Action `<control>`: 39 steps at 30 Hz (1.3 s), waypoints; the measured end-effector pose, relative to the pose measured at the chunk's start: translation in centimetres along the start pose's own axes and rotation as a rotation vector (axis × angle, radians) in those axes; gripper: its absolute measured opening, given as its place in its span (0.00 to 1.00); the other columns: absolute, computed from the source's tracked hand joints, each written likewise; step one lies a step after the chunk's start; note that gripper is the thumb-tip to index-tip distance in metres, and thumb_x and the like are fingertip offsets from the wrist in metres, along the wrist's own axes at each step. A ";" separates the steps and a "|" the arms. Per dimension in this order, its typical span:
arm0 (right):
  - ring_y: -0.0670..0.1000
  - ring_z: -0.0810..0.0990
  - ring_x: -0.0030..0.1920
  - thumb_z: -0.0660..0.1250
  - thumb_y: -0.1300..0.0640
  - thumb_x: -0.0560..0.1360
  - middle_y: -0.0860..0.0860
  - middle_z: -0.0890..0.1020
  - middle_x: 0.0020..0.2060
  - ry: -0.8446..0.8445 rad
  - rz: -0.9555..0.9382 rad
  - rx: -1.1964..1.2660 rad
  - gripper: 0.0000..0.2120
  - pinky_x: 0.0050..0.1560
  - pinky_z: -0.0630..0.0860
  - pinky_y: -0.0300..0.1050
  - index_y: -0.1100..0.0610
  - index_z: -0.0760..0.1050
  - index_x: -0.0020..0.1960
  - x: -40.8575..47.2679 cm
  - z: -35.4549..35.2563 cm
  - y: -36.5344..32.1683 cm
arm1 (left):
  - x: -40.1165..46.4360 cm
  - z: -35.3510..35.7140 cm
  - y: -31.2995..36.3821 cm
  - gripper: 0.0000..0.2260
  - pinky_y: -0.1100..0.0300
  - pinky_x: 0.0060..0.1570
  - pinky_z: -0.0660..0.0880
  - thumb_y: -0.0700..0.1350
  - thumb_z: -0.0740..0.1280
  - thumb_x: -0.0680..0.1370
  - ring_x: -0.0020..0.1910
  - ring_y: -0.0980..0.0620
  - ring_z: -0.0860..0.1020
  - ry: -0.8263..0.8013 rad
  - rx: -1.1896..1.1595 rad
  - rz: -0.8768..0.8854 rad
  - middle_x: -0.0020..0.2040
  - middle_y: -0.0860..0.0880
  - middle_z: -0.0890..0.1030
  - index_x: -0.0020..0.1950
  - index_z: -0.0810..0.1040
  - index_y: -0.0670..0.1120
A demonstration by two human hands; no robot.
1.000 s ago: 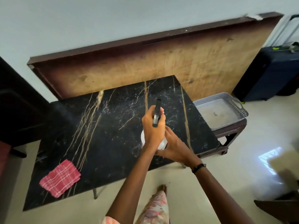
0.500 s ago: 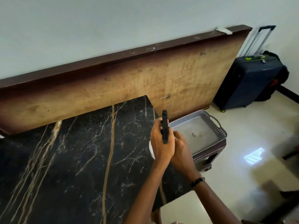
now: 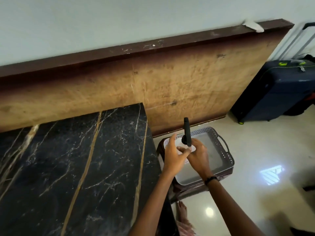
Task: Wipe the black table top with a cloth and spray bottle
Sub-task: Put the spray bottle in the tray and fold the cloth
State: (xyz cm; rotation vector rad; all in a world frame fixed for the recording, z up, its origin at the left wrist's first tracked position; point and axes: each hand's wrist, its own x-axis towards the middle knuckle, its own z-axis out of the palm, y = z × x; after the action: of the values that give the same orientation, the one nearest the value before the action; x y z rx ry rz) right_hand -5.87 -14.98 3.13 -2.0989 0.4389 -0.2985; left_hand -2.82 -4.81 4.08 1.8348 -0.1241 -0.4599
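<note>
Two hands are seen over a grey perforated basket (image 3: 228, 160) that sits on a dark brown stool (image 3: 189, 189) just beside the right edge of the black marble tabletop (image 3: 81, 164). A white spray bottle (image 3: 186, 132) with a black nozzle head is held upright above the basket; only a little of its white body can be seen between the hands. The right hand (image 3: 198, 156) is wrapped around the bottle's lower part, with a dark band worn on the wrist. The left hand (image 3: 173, 156) is held loosely spread beside the bottle, its fingers extended and its fingertips touching the white body near the neck. The nozzle head stands up past both hands, pointing away from the camera. The tabletop is streaked with pale veins and several long tan lines, and its visible part carries nothing. No cloth can be seen in this view. A large wooden board (image 3: 153, 79) with a dark brown edge is leaned against the pale wall behind the tabletop and the basket. A dark blue suitcase (image 3: 279, 92) is stood on the glossy floor (image 3: 265, 201) at the far right. A bare foot (image 3: 182, 212) is visible on the floor below the stool.
</note>
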 end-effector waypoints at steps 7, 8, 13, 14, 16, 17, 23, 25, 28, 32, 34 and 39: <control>0.52 0.80 0.49 0.77 0.59 0.68 0.55 0.83 0.50 -0.183 0.097 -0.043 0.16 0.45 0.73 0.31 0.62 0.80 0.53 5.4 1.9 10.7 | 4.4 7.0 -8.0 0.29 0.52 0.71 0.60 0.41 0.61 0.79 0.76 0.48 0.59 -0.019 -0.216 -0.454 0.78 0.47 0.57 0.76 0.52 0.51; 0.51 0.80 0.49 0.77 0.59 0.68 0.55 0.83 0.50 -0.202 0.108 -0.037 0.16 0.45 0.73 0.31 0.63 0.80 0.54 5.7 2.4 12.0 | 4.9 7.8 -9.1 0.29 0.52 0.71 0.60 0.40 0.60 0.79 0.76 0.48 0.59 -0.016 -0.220 -0.486 0.78 0.46 0.57 0.76 0.51 0.50; 0.50 0.82 0.47 0.78 0.61 0.66 0.55 0.84 0.47 -0.315 0.139 -0.016 0.16 0.46 0.74 0.29 0.61 0.80 0.52 5.6 4.3 16.2 | 6.2 10.1 -12.5 0.29 0.54 0.71 0.59 0.38 0.59 0.79 0.76 0.46 0.58 -0.004 -0.202 -0.570 0.78 0.44 0.56 0.77 0.49 0.46; 0.50 0.83 0.46 0.78 0.62 0.66 0.55 0.85 0.47 -0.323 0.152 -0.007 0.15 0.46 0.75 0.30 0.61 0.80 0.52 5.4 4.4 16.7 | 6.2 10.3 -12.9 0.29 0.54 0.71 0.59 0.37 0.59 0.79 0.76 0.46 0.58 0.001 -0.195 -0.578 0.78 0.44 0.56 0.77 0.49 0.46; 0.52 0.83 0.47 0.78 0.62 0.66 0.55 0.85 0.47 -0.347 0.179 0.008 0.15 0.52 0.77 0.39 0.60 0.81 0.51 5.1 4.6 17.6 | 6.2 10.6 -13.5 0.29 0.55 0.69 0.61 0.37 0.58 0.79 0.75 0.44 0.61 0.016 -0.187 -0.592 0.77 0.43 0.57 0.77 0.49 0.45; 0.53 0.83 0.48 0.78 0.62 0.66 0.55 0.84 0.47 -0.357 0.187 0.014 0.15 0.54 0.78 0.47 0.60 0.81 0.51 4.9 4.7 17.9 | 6.2 10.7 -13.8 0.28 0.55 0.69 0.62 0.36 0.58 0.79 0.74 0.44 0.62 0.024 -0.184 -0.594 0.77 0.42 0.58 0.77 0.50 0.44; 0.59 0.81 0.49 0.77 0.66 0.66 0.58 0.83 0.48 -0.450 0.152 -0.094 0.18 0.53 0.78 0.55 0.64 0.79 0.54 5.2 4.0 17.7 | 5.9 10.6 -13.4 0.27 0.53 0.73 0.59 0.37 0.57 0.80 0.75 0.45 0.60 0.011 -0.204 -0.608 0.78 0.43 0.56 0.76 0.50 0.45; 0.60 0.80 0.54 0.77 0.68 0.65 0.60 0.81 0.53 -0.561 0.124 -0.174 0.22 0.57 0.76 0.51 0.66 0.77 0.58 6.1 3.5 16.8 | 5.7 10.3 -12.7 0.27 0.51 0.73 0.58 0.37 0.58 0.80 0.76 0.45 0.58 -0.008 -0.203 -0.592 0.77 0.43 0.56 0.76 0.50 0.44; 0.59 0.73 0.64 0.72 0.72 0.68 0.61 0.74 0.64 -0.638 0.128 -0.307 0.25 0.68 0.69 0.48 0.66 0.73 0.65 7.3 1.9 15.2 | 4.8 9.0 -10.9 0.27 0.52 0.72 0.60 0.36 0.58 0.79 0.75 0.46 0.59 -0.006 -0.173 -0.522 0.77 0.44 0.58 0.76 0.52 0.45; 0.58 0.76 0.61 0.65 0.70 0.74 0.59 0.74 0.65 -0.339 0.209 -0.334 0.19 0.66 0.71 0.49 0.62 0.74 0.65 8.0 -1.2 10.4 | 2.8 5.1 -7.6 0.26 0.52 0.72 0.62 0.33 0.59 0.78 0.74 0.47 0.62 0.116 -0.243 -0.378 0.76 0.44 0.61 0.75 0.56 0.44; 0.58 0.75 0.62 0.64 0.68 0.75 0.58 0.76 0.63 -0.229 0.050 -0.351 0.17 0.64 0.71 0.49 0.62 0.75 0.63 7.6 -1.4 6.7 | 1.6 2.5 -6.3 0.25 0.50 0.71 0.64 0.33 0.58 0.79 0.72 0.48 0.65 0.167 -0.275 -0.298 0.75 0.45 0.62 0.75 0.57 0.44; 0.56 0.77 0.58 0.64 0.67 0.76 0.56 0.78 0.58 -0.407 -0.365 -0.267 0.14 0.58 0.74 0.49 0.60 0.77 0.61 3.6 3.3 -3.4 | -2.7 -5.4 -5.4 0.23 0.60 0.62 0.71 0.33 0.58 0.79 0.65 0.52 0.73 0.286 -0.262 -0.132 0.70 0.50 0.69 0.73 0.61 0.45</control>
State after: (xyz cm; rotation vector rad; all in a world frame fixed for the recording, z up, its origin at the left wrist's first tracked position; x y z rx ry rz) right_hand -0.71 -12.25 4.41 -2.4229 -0.1578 -0.0144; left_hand -4.10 2.58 0.98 1.6352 0.2435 -0.2849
